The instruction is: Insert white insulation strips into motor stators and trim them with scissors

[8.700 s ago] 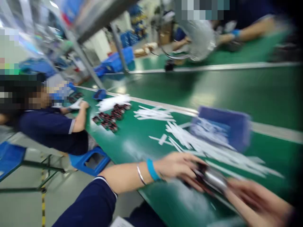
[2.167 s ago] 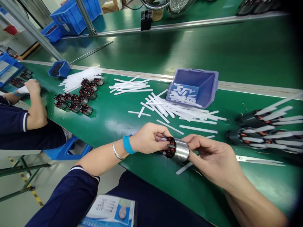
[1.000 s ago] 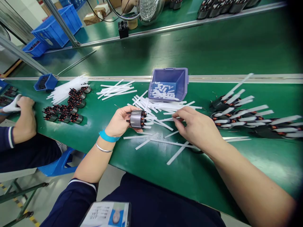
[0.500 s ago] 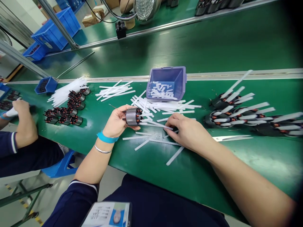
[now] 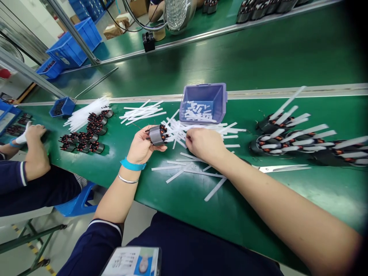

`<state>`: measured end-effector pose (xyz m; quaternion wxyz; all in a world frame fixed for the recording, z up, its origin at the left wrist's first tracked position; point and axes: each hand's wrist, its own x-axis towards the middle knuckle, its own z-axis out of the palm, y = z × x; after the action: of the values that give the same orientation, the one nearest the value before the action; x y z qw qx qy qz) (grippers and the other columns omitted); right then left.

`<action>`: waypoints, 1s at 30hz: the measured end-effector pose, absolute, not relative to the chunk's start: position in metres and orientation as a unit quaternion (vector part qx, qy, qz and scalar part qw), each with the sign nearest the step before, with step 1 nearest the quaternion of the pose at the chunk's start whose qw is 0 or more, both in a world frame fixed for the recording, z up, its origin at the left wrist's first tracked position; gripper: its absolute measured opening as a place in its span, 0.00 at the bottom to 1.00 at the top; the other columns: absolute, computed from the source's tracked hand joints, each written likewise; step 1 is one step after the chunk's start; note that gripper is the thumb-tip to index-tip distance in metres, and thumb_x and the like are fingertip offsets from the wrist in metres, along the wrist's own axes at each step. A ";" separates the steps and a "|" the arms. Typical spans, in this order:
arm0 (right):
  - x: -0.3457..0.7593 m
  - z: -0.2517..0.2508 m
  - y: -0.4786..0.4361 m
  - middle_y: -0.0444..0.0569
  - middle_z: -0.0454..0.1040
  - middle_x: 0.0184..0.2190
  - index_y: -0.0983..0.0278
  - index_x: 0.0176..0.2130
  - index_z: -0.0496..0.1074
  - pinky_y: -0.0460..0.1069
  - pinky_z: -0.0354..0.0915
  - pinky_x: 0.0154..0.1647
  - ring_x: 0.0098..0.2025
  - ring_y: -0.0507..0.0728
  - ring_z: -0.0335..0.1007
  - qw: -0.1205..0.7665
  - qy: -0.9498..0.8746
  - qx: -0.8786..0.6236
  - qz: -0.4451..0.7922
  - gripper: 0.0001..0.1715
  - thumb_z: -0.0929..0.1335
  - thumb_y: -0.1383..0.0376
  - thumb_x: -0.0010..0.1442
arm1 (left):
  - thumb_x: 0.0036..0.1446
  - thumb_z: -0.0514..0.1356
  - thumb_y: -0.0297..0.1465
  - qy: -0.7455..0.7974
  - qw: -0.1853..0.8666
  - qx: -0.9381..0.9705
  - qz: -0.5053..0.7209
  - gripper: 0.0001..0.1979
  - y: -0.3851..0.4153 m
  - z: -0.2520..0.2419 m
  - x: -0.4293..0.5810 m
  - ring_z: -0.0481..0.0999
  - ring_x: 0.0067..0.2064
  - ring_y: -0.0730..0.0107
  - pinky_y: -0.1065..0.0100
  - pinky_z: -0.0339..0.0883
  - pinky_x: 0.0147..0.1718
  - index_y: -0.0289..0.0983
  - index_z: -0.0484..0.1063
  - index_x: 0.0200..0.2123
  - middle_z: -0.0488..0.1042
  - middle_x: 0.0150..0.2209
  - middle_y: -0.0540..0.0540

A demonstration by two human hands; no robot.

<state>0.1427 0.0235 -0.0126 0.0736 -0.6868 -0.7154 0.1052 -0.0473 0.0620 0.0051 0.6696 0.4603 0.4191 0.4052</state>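
Observation:
My left hand (image 5: 142, 145) is closed round a small grey motor stator (image 5: 156, 135) with copper windings, held just above the green table (image 5: 178, 193). My right hand (image 5: 203, 143) is right of it, fingers pinched on a white strip (image 5: 175, 138) that reaches toward the stator's end. Loose white strips (image 5: 201, 130) lie scattered under and around both hands. A purple bin (image 5: 203, 102) with short white pieces stands just behind them.
Stators with white strips sticking out (image 5: 290, 132) lie to the right, with scissors (image 5: 283, 168) in front. Left are a strip pile (image 5: 86, 111), bare stators (image 5: 83, 143) and a small blue bin (image 5: 61, 107). A co-worker's arm (image 5: 34, 149) rests at far left. Blue crates (image 5: 71, 42) stand behind.
My right hand has risen from the scattered strips and moved left to the stator with a strip pinched in it. The left hand has kept hold of the stator throughout.

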 end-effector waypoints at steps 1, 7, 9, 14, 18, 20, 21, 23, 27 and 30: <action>0.144 -0.013 0.020 0.57 0.79 0.33 0.66 0.33 0.76 0.50 0.56 0.28 0.34 0.62 0.75 0.067 -0.718 -0.683 0.115 0.13 0.62 0.67 0.61 | 0.34 0.68 0.25 0.421 0.671 0.457 0.405 0.20 0.061 0.006 -0.046 0.78 0.28 0.68 0.71 0.73 0.20 0.36 0.70 0.35 0.77 0.29 0.50; 0.169 -0.011 -0.010 0.47 0.78 0.29 0.63 0.34 0.75 0.48 0.58 0.28 0.32 0.57 0.73 0.069 -0.717 -0.670 0.177 0.08 0.65 0.65 0.59 | 0.35 0.68 0.26 0.404 0.685 0.462 0.393 0.18 0.058 0.011 -0.044 0.78 0.27 0.68 0.70 0.72 0.19 0.35 0.72 0.35 0.77 0.28 0.50; 0.171 -0.011 -0.010 0.48 0.77 0.31 0.64 0.36 0.74 0.48 0.60 0.29 0.33 0.57 0.73 0.100 -0.705 -0.679 0.176 0.08 0.66 0.64 0.59 | 0.35 0.68 0.26 0.404 0.685 0.459 0.397 0.18 0.058 0.010 -0.044 0.78 0.27 0.68 0.71 0.72 0.19 0.35 0.72 0.35 0.77 0.29 0.50; 0.153 -0.010 0.006 0.53 0.75 0.41 0.66 0.42 0.74 0.50 0.58 0.29 0.37 0.59 0.73 0.121 -0.736 -0.656 0.119 0.13 0.62 0.68 0.62 | 0.35 0.67 0.26 0.410 0.670 0.454 0.420 0.18 0.060 0.008 -0.045 0.77 0.25 0.71 0.72 0.72 0.20 0.35 0.71 0.35 0.76 0.28 0.51; 0.139 -0.009 0.015 0.55 0.74 0.44 0.66 0.42 0.75 0.51 0.57 0.28 0.38 0.60 0.73 0.082 -0.765 -0.629 0.113 0.15 0.60 0.69 0.63 | 0.35 0.65 0.26 0.416 0.660 0.456 0.429 0.18 0.062 0.008 -0.045 0.77 0.25 0.72 0.72 0.72 0.21 0.36 0.71 0.34 0.76 0.27 0.51; 0.135 -0.010 0.017 0.55 0.73 0.44 0.67 0.41 0.76 0.52 0.59 0.29 0.39 0.60 0.73 0.078 -0.769 -0.623 0.122 0.15 0.61 0.67 0.63 | 0.34 0.65 0.26 0.415 0.659 0.457 0.430 0.18 0.062 0.008 -0.045 0.77 0.25 0.72 0.72 0.71 0.20 0.36 0.71 0.35 0.76 0.27 0.52; 0.135 -0.010 0.017 0.55 0.73 0.45 0.67 0.42 0.76 0.52 0.60 0.29 0.39 0.61 0.73 0.075 -0.770 -0.621 0.125 0.15 0.62 0.67 0.63 | 0.34 0.65 0.26 0.414 0.659 0.458 0.429 0.18 0.062 0.008 -0.045 0.77 0.25 0.72 0.73 0.71 0.20 0.36 0.70 0.35 0.76 0.27 0.52; 0.136 -0.011 0.017 0.56 0.73 0.46 0.67 0.43 0.77 0.52 0.62 0.30 0.39 0.61 0.74 0.069 -0.770 -0.620 0.132 0.14 0.63 0.67 0.62 | 0.35 0.65 0.27 0.415 0.658 0.460 0.428 0.18 0.061 0.008 -0.045 0.77 0.26 0.71 0.73 0.70 0.20 0.36 0.70 0.35 0.76 0.27 0.52; 0.141 -0.011 0.013 0.57 0.72 0.49 0.68 0.44 0.76 0.52 0.65 0.33 0.43 0.62 0.74 0.062 -0.768 -0.622 0.140 0.14 0.65 0.66 0.62 | 0.35 0.66 0.27 0.419 0.657 0.461 0.425 0.19 0.060 0.008 -0.045 0.78 0.28 0.69 0.72 0.71 0.21 0.36 0.70 0.36 0.76 0.28 0.51; 0.145 -0.011 0.008 0.56 0.71 0.51 0.67 0.45 0.76 0.51 0.65 0.34 0.46 0.62 0.73 0.072 -0.759 -0.634 0.132 0.14 0.64 0.66 0.63 | 0.35 0.66 0.27 0.412 0.659 0.463 0.426 0.19 0.060 0.008 -0.046 0.78 0.28 0.69 0.71 0.72 0.22 0.36 0.71 0.36 0.76 0.28 0.51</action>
<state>0.1454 0.0083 -0.0113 0.0720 -0.6338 -0.7588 0.1316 -0.0459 0.0600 0.0082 0.6590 0.4630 0.4123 0.4259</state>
